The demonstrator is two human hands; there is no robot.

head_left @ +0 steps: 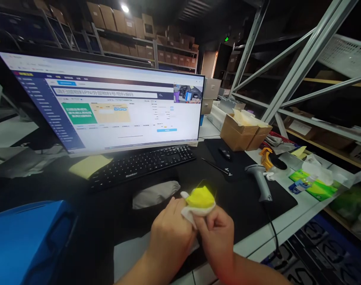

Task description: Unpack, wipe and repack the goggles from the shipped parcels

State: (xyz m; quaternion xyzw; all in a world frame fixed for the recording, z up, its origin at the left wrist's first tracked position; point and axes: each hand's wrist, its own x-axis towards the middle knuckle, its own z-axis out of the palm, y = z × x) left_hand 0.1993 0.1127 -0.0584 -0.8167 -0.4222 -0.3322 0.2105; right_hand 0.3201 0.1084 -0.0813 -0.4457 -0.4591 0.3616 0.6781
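Both hands are together above the desk, low in the middle of the head view. My left hand [171, 226] is closed around a white, tissue-like wrap [195, 213]. From the other side, my right hand [218, 234] pinches the same wrap between bent fingers and thumb. A bright yellow, crumpled-looking piece [202, 197] sticks up out of the white wrap; its kind I cannot make out. Beyond the left hand lies a grey padded wrist rest [156, 194]. Under the left forearm is a white sheet [130, 253].
A monitor [124, 107] stands behind a black keyboard [145, 163]. A mouse [225, 153], a grey barcode scanner [260, 182], cardboard boxes [238, 134], an orange tape dispenser [267, 158] and a tissue pack [312, 185] are to the right. A blue bin [26, 237] is at left.
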